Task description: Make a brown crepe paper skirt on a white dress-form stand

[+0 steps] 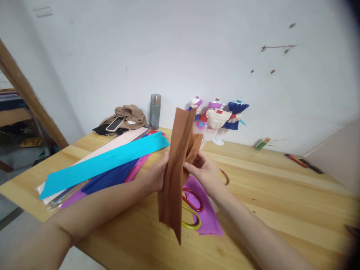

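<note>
"Brown folded material (174,165): where is it, from your end?"

"Between both hands, on my feed. I see the left hand (159,173) grasping its left side, the right hand (203,172) pinching a fold; purple cloth (210,221) lies below the right hand, a turquoise strip (107,162) left of both."

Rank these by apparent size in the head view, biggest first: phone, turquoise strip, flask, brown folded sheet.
1. Brown folded sheet and turquoise strip: too close to rank, as the brown one is nearer the camera.
2. Flask.
3. Phone.
</note>
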{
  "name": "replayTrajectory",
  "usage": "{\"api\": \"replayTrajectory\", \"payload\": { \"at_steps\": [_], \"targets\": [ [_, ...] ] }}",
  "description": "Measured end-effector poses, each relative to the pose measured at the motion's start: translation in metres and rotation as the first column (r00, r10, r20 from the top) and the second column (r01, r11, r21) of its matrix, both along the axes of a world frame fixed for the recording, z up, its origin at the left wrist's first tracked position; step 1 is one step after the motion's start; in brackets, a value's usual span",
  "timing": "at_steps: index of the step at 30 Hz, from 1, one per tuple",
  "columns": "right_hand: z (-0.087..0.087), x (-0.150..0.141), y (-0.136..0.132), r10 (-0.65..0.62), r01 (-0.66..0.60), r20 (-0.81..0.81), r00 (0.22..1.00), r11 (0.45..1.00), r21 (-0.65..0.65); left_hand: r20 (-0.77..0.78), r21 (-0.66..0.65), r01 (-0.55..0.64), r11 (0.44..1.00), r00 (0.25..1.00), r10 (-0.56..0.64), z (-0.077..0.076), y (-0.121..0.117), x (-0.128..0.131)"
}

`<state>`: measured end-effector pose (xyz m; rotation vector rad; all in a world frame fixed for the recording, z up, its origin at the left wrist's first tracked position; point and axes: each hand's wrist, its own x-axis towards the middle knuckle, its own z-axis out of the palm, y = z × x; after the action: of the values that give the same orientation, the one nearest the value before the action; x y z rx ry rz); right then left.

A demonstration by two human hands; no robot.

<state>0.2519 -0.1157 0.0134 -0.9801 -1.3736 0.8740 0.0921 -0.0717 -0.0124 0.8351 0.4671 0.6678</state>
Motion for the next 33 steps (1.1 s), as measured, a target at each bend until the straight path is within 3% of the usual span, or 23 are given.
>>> {"api": "replayTrajectory", "payload": {
  "at_steps": [5,10,13,15,16,18,20,22,26,29,30,32,33],
  "targets": [
    [0.008,0.005,-0.003,-0.029,0.029,0.046,0.999,1.000,0.009,-0.117,0.045,0.011,0.999,0.993,-0.006,0.005,-0.007,-0.006],
    [0.030,0.020,-0.012,-0.106,0.107,0.063,0.992,0.994,-0.025,-0.053,0.141,-0.135,0.981,0.988,0.144,0.010,0.004,-0.010],
    [0.043,0.032,-0.017,-0.136,0.190,0.317,0.939,0.971,-0.147,0.014,0.130,-0.208,0.969,0.978,0.208,0.018,0.021,-0.019],
    [0.048,0.038,-0.018,-0.040,0.235,0.641,0.766,0.946,-0.222,0.038,0.104,-0.246,0.964,0.969,0.243,0.027,0.033,-0.028],
    [0.048,0.039,-0.018,0.055,0.253,0.779,0.625,0.929,-0.269,0.062,0.087,-0.267,0.960,0.963,0.263,0.033,0.038,-0.033],
    [0.045,0.040,-0.016,0.265,0.288,0.892,0.366,0.879,-0.380,0.108,0.061,-0.285,0.957,0.955,0.277,0.044,0.045,-0.041],
    [0.036,0.037,-0.013,0.392,0.314,0.881,0.265,0.828,-0.464,0.138,0.077,-0.279,0.957,0.954,0.266,0.053,0.049,-0.047],
    [0.026,0.034,-0.009,0.409,0.314,0.874,0.263,0.820,-0.479,0.122,0.131,-0.249,0.960,0.965,0.233,0.056,0.050,-0.049],
    [0.013,0.035,-0.005,0.356,0.280,0.895,0.270,0.860,-0.427,-0.100,0.242,-0.124,0.962,0.983,0.151,0.039,0.053,-0.043],
    [0.010,0.040,-0.004,0.285,0.252,0.917,0.278,0.900,-0.356,-0.353,0.307,-0.072,0.949,0.917,0.184,0.013,0.055,-0.036],
    [0.008,0.041,-0.003,0.258,0.251,0.925,0.277,0.910,-0.329,-0.437,0.374,-0.036,0.927,0.874,0.211,0.005,0.055,-0.034],
    [0.003,0.043,-0.002,0.204,0.273,0.941,0.271,0.921,-0.279,-0.565,0.586,0.071,0.807,0.750,0.344,-0.007,0.054,-0.031],
    [-0.001,0.044,0.000,0.177,0.290,0.947,0.266,0.923,-0.254,-0.595,0.626,0.105,0.773,0.705,0.386,-0.010,0.053,-0.030]
  ]
}}
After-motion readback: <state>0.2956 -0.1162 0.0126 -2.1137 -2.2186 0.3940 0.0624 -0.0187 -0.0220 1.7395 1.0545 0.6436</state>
